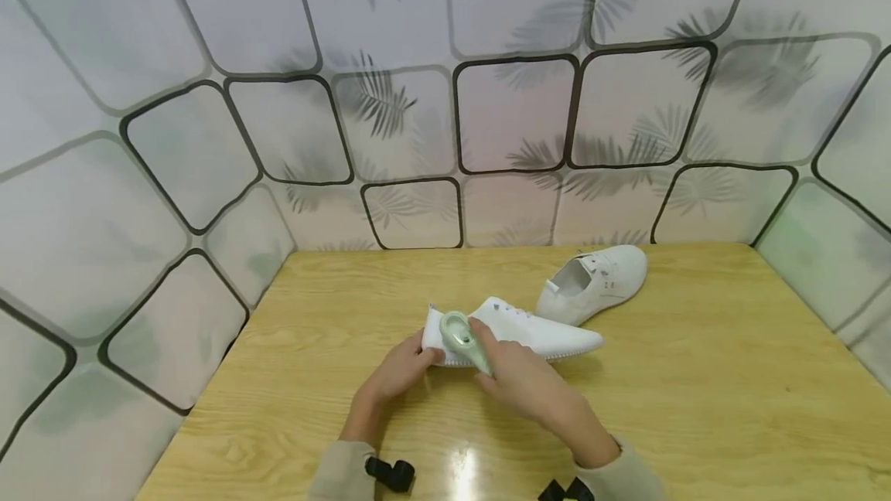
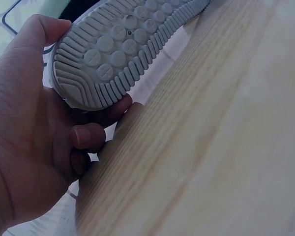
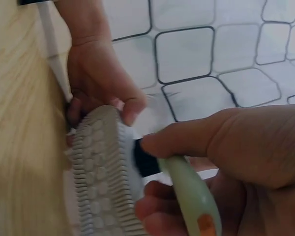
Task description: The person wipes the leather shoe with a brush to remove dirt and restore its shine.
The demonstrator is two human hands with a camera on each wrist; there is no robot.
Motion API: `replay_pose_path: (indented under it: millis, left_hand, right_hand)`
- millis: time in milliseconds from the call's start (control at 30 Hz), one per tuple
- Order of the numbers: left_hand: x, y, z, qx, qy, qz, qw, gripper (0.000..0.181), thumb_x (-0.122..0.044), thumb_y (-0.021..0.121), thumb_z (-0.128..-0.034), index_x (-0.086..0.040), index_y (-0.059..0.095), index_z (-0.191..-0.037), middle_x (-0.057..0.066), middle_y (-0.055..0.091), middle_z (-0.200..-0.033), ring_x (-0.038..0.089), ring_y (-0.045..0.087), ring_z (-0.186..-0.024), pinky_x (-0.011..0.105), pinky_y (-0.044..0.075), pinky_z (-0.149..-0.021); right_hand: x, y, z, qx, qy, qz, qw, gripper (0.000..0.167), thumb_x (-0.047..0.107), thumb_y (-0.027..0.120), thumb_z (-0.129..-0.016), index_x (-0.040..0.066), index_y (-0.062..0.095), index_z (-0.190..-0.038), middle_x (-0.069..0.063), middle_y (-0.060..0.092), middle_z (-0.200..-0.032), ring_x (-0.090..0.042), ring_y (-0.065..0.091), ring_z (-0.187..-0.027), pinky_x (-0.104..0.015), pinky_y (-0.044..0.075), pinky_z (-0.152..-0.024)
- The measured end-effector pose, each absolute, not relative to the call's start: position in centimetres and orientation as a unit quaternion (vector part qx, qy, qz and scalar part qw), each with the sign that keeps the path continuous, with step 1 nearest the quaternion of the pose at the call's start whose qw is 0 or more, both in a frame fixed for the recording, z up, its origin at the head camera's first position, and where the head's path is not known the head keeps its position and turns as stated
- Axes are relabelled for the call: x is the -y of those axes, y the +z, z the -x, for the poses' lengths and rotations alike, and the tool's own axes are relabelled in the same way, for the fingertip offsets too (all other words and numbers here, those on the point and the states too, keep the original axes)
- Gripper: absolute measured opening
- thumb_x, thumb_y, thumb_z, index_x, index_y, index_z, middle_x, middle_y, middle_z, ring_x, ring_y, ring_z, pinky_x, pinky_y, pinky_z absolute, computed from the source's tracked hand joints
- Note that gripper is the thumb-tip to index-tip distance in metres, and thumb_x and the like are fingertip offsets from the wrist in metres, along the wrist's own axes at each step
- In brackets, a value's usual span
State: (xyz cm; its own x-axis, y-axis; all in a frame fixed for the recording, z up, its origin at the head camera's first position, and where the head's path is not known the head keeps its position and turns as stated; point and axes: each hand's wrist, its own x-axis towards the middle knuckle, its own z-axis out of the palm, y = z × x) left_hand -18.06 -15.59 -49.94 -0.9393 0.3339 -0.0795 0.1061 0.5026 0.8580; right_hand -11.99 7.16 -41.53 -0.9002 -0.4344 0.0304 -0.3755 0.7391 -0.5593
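Observation:
A white shoe lies tipped on its side above the table, its toe pointing right. My left hand grips it at the heel, thumb on one side and fingers on the other; the ridged grey sole faces me in the left wrist view. In my right hand is a pale green brush, held by its handle. Its dark bristles are against the side of the shoe near the heel, as the right wrist view shows. The fingers partly hide the handle.
A second white shoe stands behind and to the right, close to the held one. Both are over a wooden table with a patterned covering rising behind and at the sides.

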Motion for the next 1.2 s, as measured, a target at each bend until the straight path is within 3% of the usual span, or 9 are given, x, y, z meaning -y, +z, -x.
replay_pose_path:
  millis: [133, 267, 400, 533, 667, 900, 1033, 1200]
  left_hand:
    - [15.5, -50.0, 18.0, -0.858, 0.483, -0.128, 0.121, 0.046, -0.031, 0.053, -0.0931, -0.01, 0.056, -0.134, 0.005, 0.065, -0.117, 0.019, 0.057, -0.104, 0.043, 0.044, -0.095]
    - [15.6, -50.0, 18.0, -0.86, 0.478, -0.13, 0.12, 0.049, -0.031, 0.053, -0.0932, -0.008, 0.054, -0.136, 0.006, 0.065, -0.118, 0.019, 0.056, -0.105, 0.045, 0.043, -0.096]
    - [15.8, -50.0, 17.9, -0.858, 0.48, -0.136, 0.122, 0.047, -0.03, 0.053, -0.0936, -0.008, 0.054, -0.136, 0.005, 0.065, -0.116, 0.019, 0.057, -0.104, 0.044, 0.044, -0.095]
    - [15.9, -50.1, 17.9, -0.852, 0.487, -0.144, 0.129, 0.046, -0.028, 0.052, -0.094, -0.009, 0.053, -0.136, 0.005, 0.065, -0.117, 0.019, 0.057, -0.105, 0.043, 0.043, -0.096]
    - [15.8, -49.9, 18.2, -0.848, 0.489, -0.147, 0.141, 0.047, -0.028, 0.052, -0.0943, -0.01, 0.052, -0.138, 0.005, 0.063, -0.121, 0.019, 0.055, -0.109, 0.043, 0.041, -0.099]
    - [15.9, -49.6, 18.4, -0.849, 0.489, -0.148, 0.136, 0.05, -0.028, 0.054, -0.0945, -0.008, 0.051, -0.14, 0.007, 0.063, -0.123, 0.02, 0.055, -0.111, 0.045, 0.04, -0.101]
    - [16.0, -49.7, 18.4, -0.846, 0.486, -0.164, 0.141, 0.049, -0.037, 0.055, -0.1002, -0.009, 0.05, -0.14, 0.007, 0.064, -0.12, 0.018, 0.057, -0.107, 0.042, 0.044, -0.096]
    - [15.8, -49.9, 18.2, -0.844, 0.485, -0.172, 0.149, 0.057, -0.048, 0.058, -0.0982, -0.012, 0.048, -0.141, 0.006, 0.063, -0.121, 0.017, 0.058, -0.106, 0.039, 0.046, -0.091]
  right_hand:
    - [-8.0, -41.0, 11.4, -0.944, -0.265, 0.195, 0.035, 0.07, 0.011, 0.071, -0.089, 0.006, 0.037, -0.15, 0.002, 0.049, -0.064, -0.012, 0.045, -0.054, -0.028, 0.037, -0.048]
    - [-8.0, -41.3, 11.8, -0.946, -0.264, 0.186, 0.007, 0.071, 0.014, 0.074, -0.089, 0.005, 0.037, -0.15, -0.002, 0.059, -0.075, -0.014, 0.05, -0.063, -0.033, 0.042, -0.056]
    - [-7.3, -42.1, 12.3, -0.933, -0.289, 0.214, 0.024, 0.072, 0.017, 0.071, -0.093, 0.003, 0.032, -0.152, -0.002, 0.061, -0.082, -0.013, 0.05, -0.065, -0.031, 0.043, -0.058]
    - [-7.6, -41.8, 11.9, -0.925, -0.287, 0.243, 0.05, 0.071, 0.017, 0.068, -0.094, 0.005, 0.031, -0.153, 0.003, 0.053, -0.073, -0.01, 0.047, -0.06, -0.026, 0.041, -0.053]
    - [-8.5, -40.6, 11.4, -0.937, -0.271, 0.213, 0.061, 0.071, 0.014, 0.072, -0.091, 0.008, 0.036, -0.152, 0.002, 0.052, -0.069, -0.012, 0.048, -0.059, -0.029, 0.041, -0.052]
    - [-8.2, -40.7, 11.9, -0.942, -0.256, 0.214, 0.031, 0.072, 0.016, 0.072, -0.091, 0.005, 0.035, -0.152, -0.003, 0.063, -0.085, -0.014, 0.051, -0.069, -0.034, 0.045, -0.063]
    - [-7.9, -41.3, 12.1, -0.938, -0.255, 0.231, 0.037, 0.072, 0.017, 0.071, -0.092, 0.004, 0.033, -0.153, 0.0, 0.058, -0.081, -0.013, 0.049, -0.066, -0.033, 0.043, -0.061]
    - [-8.4, -41.1, 11.8, -0.935, -0.255, 0.243, 0.043, 0.071, 0.017, 0.07, -0.093, 0.005, 0.034, -0.153, 0.002, 0.057, -0.08, -0.012, 0.049, -0.066, -0.031, 0.042, -0.06]
